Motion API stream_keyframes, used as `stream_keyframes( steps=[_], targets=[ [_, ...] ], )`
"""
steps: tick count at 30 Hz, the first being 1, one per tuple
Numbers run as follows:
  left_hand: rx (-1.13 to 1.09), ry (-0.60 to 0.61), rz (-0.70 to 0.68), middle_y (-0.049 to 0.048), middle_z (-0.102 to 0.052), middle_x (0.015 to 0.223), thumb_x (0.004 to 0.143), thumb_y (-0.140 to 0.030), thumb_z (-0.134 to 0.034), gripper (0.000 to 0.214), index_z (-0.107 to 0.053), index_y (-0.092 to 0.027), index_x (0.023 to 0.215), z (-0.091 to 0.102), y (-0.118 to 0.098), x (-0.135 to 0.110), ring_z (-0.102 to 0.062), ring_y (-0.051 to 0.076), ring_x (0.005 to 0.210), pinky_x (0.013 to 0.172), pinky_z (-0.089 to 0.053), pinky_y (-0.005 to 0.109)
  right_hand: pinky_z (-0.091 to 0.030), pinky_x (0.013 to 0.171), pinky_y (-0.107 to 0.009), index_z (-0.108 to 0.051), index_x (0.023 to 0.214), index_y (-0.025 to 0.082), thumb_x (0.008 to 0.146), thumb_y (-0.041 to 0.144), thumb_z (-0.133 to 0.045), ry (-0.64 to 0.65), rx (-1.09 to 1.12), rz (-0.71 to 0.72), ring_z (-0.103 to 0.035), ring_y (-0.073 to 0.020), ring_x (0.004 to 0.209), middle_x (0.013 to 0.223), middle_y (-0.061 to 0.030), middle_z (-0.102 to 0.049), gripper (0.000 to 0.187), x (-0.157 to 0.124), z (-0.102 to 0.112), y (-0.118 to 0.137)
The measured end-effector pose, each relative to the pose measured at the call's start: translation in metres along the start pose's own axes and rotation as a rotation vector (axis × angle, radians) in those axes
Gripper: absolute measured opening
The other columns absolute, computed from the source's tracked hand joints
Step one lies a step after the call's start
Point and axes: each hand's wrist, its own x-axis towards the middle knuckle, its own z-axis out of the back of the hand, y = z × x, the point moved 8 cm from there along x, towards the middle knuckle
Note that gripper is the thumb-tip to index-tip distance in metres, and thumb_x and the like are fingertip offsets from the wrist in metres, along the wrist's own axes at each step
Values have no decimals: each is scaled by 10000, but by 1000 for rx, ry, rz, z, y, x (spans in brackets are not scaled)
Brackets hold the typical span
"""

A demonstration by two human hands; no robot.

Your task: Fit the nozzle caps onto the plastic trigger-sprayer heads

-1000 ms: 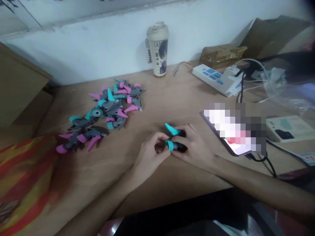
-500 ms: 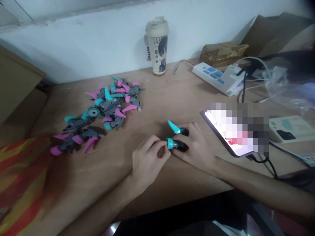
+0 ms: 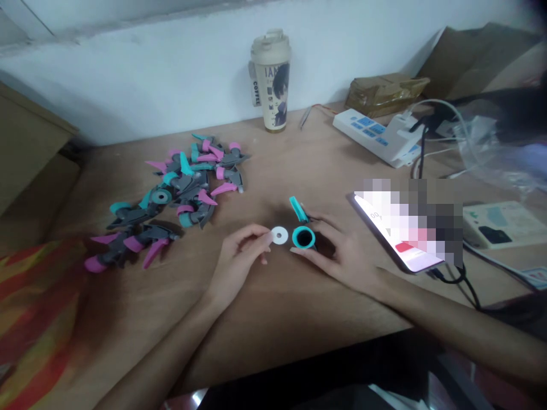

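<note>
Between the thumb and fingers of my left hand (image 3: 239,256) is a small white washer (image 3: 280,235), a flat ring with a hole in its middle. My right hand (image 3: 346,250) grips a trigger sprayer head with a teal trigger (image 3: 298,209) and a teal collar (image 3: 303,237). The collar's round dark opening faces me, and the fingers cover most of the body. Washer and collar are side by side with a narrow gap. To the left lies a heap of similar grey sprayer heads (image 3: 188,185) with pink or teal collars and triggers.
A lidded coffee tumbler (image 3: 273,85) stands by the wall. Right of my hands lies a lit phone (image 3: 384,228) on a cable. Behind it are a white power strip (image 3: 367,134) and a taped cardboard box (image 3: 384,94). A red-yellow bag (image 3: 38,307) is at front left.
My left hand has drawn back to the left from the collar, and the white washer now shows in its fingers. The sprayer head has turned so its collar opening faces me.
</note>
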Motion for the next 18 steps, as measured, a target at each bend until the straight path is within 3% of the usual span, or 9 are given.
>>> stream_keyframes(
  steps=[8,18],
  targets=[
    [117,101,-35,-30,-512,633,780,-210,-629,125,-621,-155,669,-16,-9,-5,-450,64,552,512,-359,180,-403,1030,-402,-606,1034,189,794,333,-633,114,74,79,-448,-233,1255,1361,-108,-468,281,-3,-10,7],
    [341,16,-239,-21,-494,706,761,-238,-661,117,-572,-166,738,-15,-10,-12,-482,84,610,541,-398,191,-430,1000,-405,-617,1019,187,793,290,-629,113,62,135,-445,-234,1247,1347,-107,-459,248,-4,-11,9]
  ],
)
